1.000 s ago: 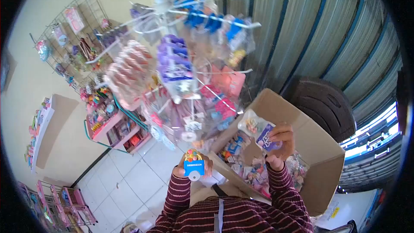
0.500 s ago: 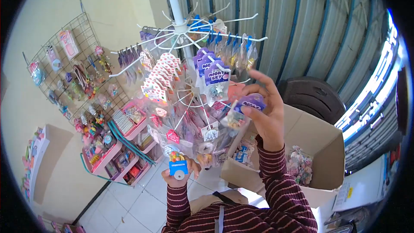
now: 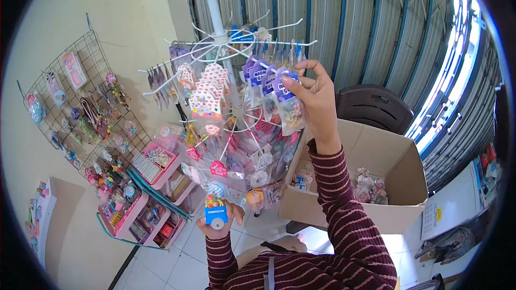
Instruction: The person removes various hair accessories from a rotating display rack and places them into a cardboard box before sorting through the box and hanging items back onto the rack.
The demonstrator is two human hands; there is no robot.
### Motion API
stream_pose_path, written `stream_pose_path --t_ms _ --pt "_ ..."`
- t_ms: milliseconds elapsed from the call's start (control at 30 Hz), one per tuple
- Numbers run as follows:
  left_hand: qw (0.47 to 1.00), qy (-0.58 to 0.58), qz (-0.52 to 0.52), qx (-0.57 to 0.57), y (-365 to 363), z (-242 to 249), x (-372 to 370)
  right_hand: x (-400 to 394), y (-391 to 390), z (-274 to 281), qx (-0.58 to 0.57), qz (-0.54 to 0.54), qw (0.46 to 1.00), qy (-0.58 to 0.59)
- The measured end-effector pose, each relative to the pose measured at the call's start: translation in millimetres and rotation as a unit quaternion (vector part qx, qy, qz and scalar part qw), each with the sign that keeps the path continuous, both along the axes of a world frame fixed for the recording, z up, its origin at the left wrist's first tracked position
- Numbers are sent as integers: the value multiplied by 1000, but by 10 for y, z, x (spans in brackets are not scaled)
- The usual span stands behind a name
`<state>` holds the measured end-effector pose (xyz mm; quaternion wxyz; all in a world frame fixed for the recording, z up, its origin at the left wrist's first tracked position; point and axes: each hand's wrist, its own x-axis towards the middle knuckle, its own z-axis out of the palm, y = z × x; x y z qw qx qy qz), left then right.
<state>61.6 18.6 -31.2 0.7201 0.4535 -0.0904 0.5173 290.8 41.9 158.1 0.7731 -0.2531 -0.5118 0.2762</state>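
My left hand [image 3: 232,219] is low in front of me, closed on a small accessory pack [image 3: 216,218] with a blue card and colourful pieces above it. Raised to the display rack, my right hand [image 3: 319,99] pinches a purple-carded accessory pack [image 3: 290,108] by its card, thumb on the front. This pack is at the outer end of a white hook, in front of several matching purple packs [image 3: 262,78]. To their left hang white cards with red hearts [image 3: 208,96]. The white rack [image 3: 219,38] carries more bagged trinkets on a lower tier.
An open cardboard box [image 3: 355,214] with bagged items inside stands at the right, a dark chair back [image 3: 374,108] behind it. Pink trays [image 3: 129,212] of trinkets stand on the left below a wire wall grid [image 3: 80,96]. A folding metal shutter [image 3: 322,16] closes the back.
My right hand has moved up and left with the purple pack, from beside the rack to the hook's end. My left hand still holds the blue-carded pack. The view has shifted slightly.
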Motion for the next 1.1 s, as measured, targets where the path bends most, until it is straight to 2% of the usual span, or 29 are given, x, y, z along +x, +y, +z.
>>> stream_pose_path --t_ms 67,133,167,233,333,400,433,500,533,567,633,667,700,767,833,900,1000,1067,1100 --pt "1000 -6 -6 -7 -11 24 -23 -3 58 -21 0 -6 1000 3" --pt "1000 -11 1 -20 -26 35 -42 -1 125 -72 4 -78 996 -44" --pt "999 -17 -13 -34 -29 30 -43 -3 153 -91 -4 -64 997 -44" --pt "998 -23 -11 -59 -60 33 -63 28 218 -135 -31 -174 980 -88" --pt "997 -9 -30 -67 -46 6 -92 88 239 -145 -48 -173 982 -60" --pt "996 18 -71 -48 -13 -76 -128 138 275 -183 56 -386 914 -109" --pt "996 17 -67 -48 -45 -80 -140 70 241 -193 57 -383 916 -109" --pt "993 46 52 -99 -125 -32 -99 -123 23 -251 149 -480 863 -50" --pt "979 -16 122 -161 -213 85 -8 -182 -93 -415 130 -428 892 -67" --pt "980 -19 121 -156 -221 119 24 -251 -225 -651 109 -375 917 -84" --pt "952 52 294 -63 -207 171 71 -516 -481 -991 -19 -128 969 -208" --pt "943 54 325 -37 -206 241 86 -618 -583 -996 -118 32 946 -300" --pt "944 53 323 -36 -216 291 92 -715 -592 -1025 -174 197 914 -310" --pt "911 138 388 33 -236 347 75 -811 -567 -1172 -185 301 895 -272" --pt "899 145 409 66 -214 334 76 -833 -600 -1137 -196 303 902 -238" --pt "819 213 493 202 -196 314 56 -848 -646 -1089 -207 312 905 -205" --pt "813 247 466 244 -176 405 28 -791 -686 -1039 -254 310 905 -142" --pt "795 260 466 288 -92 497 10 -696 -725 -1046 -235 197 944 -121" --pt "802 231 480 272 -8 523 0 -655 -732 -1059 -235 198 944 -123"
